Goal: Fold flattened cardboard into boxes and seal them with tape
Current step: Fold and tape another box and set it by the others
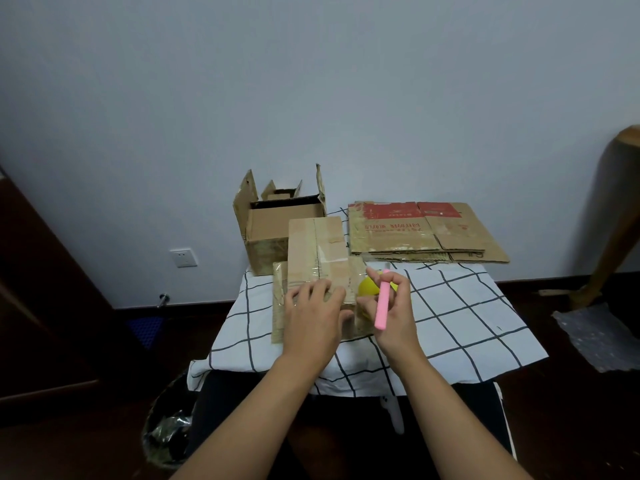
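Cardboard box (320, 258) is what we are sealing, and it sits at the near left of the surface (467, 323), a small brown carton with glossy clear tape already running along its top seam. Our left hand (313, 313) lies on its near end, fingers spread flat and pressing the board down. Our right hand (391, 306) pinches a pink cutter (382, 304), a slim, smooth plastic stick, just beside the box's right edge. Tucked behind that hand is a yellow tape roll (367, 287), rounded and bright, only partly visible.

We judge the risks from here to be these: the blade end points toward the left fingers, so a slip while cutting the tape could nick them; the tape may wrinkle or stick to itself if we let the tension go; and the light carton could skid, because the white cloth with its black grid looks soft and loose over the surface. The worn, creased cardboard may also tear where old tape pulls at it.

Farther back stands an open box (277, 223), its flaps upright and ragged, touching or nearly touching the one we hold. To the right lies a stack of flattened cardboard (422, 233), matte brown with red print and frayed corrugated edges, well apart from our hands. Beyond is a plain pale wall (311, 81)
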Demonstrator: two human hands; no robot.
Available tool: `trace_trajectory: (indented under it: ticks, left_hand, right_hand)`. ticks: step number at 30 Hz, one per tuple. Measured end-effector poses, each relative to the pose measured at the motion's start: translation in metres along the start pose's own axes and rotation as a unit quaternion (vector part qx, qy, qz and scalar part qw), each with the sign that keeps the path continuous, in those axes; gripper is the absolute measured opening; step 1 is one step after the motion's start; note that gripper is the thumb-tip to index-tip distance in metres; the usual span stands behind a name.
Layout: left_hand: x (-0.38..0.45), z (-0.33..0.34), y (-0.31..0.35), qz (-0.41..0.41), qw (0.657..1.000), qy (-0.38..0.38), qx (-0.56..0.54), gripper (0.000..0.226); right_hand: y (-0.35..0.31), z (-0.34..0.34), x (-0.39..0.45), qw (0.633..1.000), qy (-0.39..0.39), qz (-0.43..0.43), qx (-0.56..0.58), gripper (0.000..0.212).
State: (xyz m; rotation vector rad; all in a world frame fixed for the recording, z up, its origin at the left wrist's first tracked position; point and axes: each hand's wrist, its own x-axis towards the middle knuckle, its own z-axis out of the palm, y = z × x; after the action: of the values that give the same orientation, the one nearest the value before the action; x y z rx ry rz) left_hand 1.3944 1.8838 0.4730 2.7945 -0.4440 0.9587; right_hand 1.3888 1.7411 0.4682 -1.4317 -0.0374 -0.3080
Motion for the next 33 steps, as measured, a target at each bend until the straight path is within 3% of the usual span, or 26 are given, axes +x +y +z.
trace_trajectory:
  ticks: [13,17,21,24,26,29,33]
  left_hand:
    - [0.000,0.004,-0.004,0.027,0.999,0.028,-0.003,0.035]
    - [0.003,-0.002,0.003,0.003,1.000,0.005,0.006,0.038]
    - [0.023,-0.019,0.014,-0.124,0.987,-0.104,0.011,0.082]
    - [0.047,-0.026,0.014,-0.218,0.949,-0.225,-0.024,0.109]
    - [0.058,-0.027,0.011,-0.265,0.923,-0.272,-0.065,0.114]
    - [0.066,-0.033,0.005,-0.291,0.904,-0.295,-0.104,0.114]
    - [0.063,-0.065,-0.005,-0.235,0.914,-0.313,-0.101,0.120]
  right_hand:
    - [0.004,0.001,-0.003,1.000,-0.021,0.003,0.004,0.048]
    - [-0.003,-0.008,0.005,1.000,0.017,0.002,-0.003,0.049]
    - [-0.014,-0.019,0.018,0.998,0.062,0.010,0.010,0.040]
    - [-0.023,-0.023,0.025,0.996,0.085,0.002,-0.016,0.040]
    - [-0.029,-0.024,0.030,0.995,0.094,0.001,-0.026,0.039]
    - [-0.036,-0.027,0.035,0.995,0.095,0.002,0.003,0.034]
    - [-0.049,-0.030,0.039,0.996,0.074,-0.006,0.045,0.037]
